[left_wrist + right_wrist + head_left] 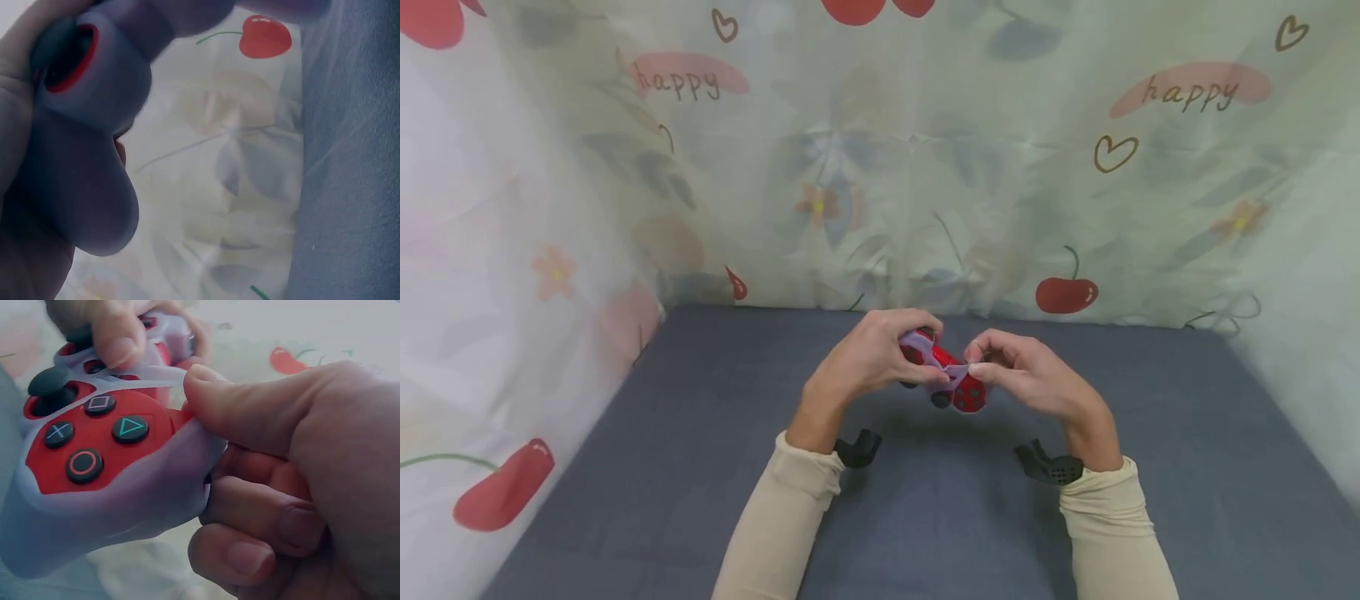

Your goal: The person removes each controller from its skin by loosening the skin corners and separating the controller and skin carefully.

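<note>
A red game controller (968, 398) in a pale purple soft cover (144, 487) is held above the table between both hands. My left hand (868, 354) grips its left side, with the thumb (122, 347) on the front. My right hand (1037, 371) pinches a strip of the cover near the controller's top edge, between thumb and index finger. In the right wrist view the strip is lifted away from the red face. Black buttons and a thumbstick (50, 384) show through the cover's openings. The left wrist view shows the cover's grip (87, 187) close up.
Below the hands lies a dark grey tabletop (700, 467). A printed curtain (925, 167) hangs behind it, and more of the cloth (475, 292) stands along the left side. Black wrist mounts (1048, 465) stick out from both wrists.
</note>
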Motion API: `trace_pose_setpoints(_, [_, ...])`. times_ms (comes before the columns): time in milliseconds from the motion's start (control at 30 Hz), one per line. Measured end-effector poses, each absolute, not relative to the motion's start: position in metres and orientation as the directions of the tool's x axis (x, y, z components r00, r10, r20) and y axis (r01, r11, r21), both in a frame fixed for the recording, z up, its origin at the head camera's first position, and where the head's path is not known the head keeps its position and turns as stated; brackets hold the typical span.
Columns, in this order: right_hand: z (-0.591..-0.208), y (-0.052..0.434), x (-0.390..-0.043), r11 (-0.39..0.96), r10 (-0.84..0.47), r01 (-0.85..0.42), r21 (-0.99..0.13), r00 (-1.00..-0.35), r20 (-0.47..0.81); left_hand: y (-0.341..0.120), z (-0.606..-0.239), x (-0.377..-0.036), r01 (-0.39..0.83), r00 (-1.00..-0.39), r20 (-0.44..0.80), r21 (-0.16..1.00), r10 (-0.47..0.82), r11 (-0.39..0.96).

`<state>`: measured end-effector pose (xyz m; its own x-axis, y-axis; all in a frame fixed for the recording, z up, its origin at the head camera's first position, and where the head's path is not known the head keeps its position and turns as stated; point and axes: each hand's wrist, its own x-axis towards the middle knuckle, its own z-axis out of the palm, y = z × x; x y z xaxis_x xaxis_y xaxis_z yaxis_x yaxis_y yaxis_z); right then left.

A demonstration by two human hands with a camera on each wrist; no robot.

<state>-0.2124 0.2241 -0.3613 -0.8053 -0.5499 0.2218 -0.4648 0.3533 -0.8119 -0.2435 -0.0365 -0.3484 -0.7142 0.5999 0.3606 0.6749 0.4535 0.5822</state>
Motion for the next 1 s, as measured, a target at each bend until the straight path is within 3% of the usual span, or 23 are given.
trace_pose_setpoints(200, [-0.358,0.233,-0.209,0.331,-0.541,-0.504,-0.798,-0.794,0.277,-0.032,-0.353,-0.247,0.678,-0.697,0.374,0.621,0.612,0.392])
trace_pose_setpoints(333, [-0.358,0.236,-0.208,0.35,-0.536,-0.515,-0.783,-0.795,0.283,-0.031,-0.359,-0.25,0.633,-0.724,0.344,0.674,0.597,0.38])
trace_pose_setpoints(700, [-0.344,0.245,-0.2,0.508,-0.446,-0.458,-0.73,-0.865,0.232,-0.024,-0.359,-0.254,0.611,-0.73,0.341,0.715,0.593,0.341])
trace_pose_setpoints(1000, [-0.357,0.246,-0.211,0.559,-0.462,-0.457,-0.692,-0.864,0.198,-0.027,-0.361,-0.252,0.718,-0.678,0.425,0.558,0.599,0.417])
